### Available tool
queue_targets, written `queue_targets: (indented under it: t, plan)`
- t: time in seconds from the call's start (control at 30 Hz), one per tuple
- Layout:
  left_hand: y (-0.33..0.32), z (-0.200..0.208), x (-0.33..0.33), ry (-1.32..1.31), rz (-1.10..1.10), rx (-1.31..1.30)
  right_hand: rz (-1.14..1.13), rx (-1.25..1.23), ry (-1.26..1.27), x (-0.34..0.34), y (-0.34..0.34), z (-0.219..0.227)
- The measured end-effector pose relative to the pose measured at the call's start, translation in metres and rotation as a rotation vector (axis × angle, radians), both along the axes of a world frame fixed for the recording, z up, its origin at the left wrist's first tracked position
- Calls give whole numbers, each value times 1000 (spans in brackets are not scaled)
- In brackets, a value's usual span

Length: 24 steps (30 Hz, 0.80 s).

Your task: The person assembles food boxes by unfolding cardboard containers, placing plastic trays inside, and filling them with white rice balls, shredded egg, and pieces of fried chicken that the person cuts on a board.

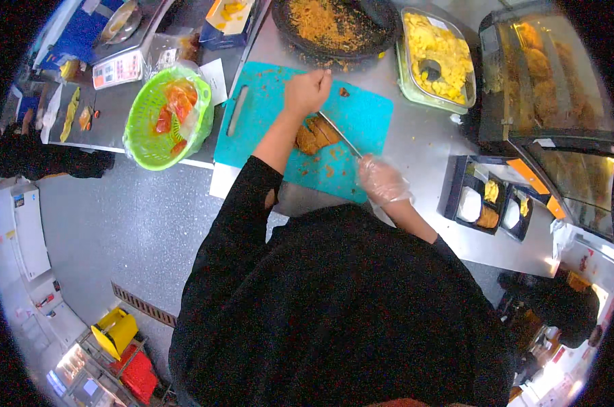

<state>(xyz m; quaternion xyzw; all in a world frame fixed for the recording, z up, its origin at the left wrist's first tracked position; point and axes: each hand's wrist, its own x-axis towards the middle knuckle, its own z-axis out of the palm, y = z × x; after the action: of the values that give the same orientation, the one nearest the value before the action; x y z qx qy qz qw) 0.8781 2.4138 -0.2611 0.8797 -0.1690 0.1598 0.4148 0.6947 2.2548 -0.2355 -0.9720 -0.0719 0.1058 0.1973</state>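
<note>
A knife (341,136), its thin metal blade seen almost edge-on, slants over a breaded cutlet (311,138) on the turquoise cutting board (367,108). My bare left hand (307,92) is closed in a fist at the knife's far end. At the near end my right hand (383,179), in a clear plastic glove, is closed around the knife. The handle is hidden by my hands. Cut lines show across the cutlet, and brown crumbs lie around it on the board.
Beyond the board stands a black pan (307,51) of crumbs. To its right is a tub of yellow food (415,85), then a glass-fronted display case (551,81). Partly filled meal boxes (456,197) lie at the right. A green basket (134,129) holds bagged orange-red food at the left.
</note>
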Motion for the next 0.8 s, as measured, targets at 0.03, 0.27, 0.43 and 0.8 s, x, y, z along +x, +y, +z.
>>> queue_targets:
  t: [0.03, 0.27, 0.43, 0.8]
  plan:
    - [0, -5, -3, 41, 0, 56, -5, 2, 14, -2, 0, -2]
    - [3, -21, -2, 86, -36, 217, -6, -35, 146, -5, 10, -19]
    - [6, -6, -7, 67, -15, 177, -29, -52, 208, 4, 12, 7]
    - [42, 18, -36, 39, 119, 100, 131, 85, 74, -19, 18, -11]
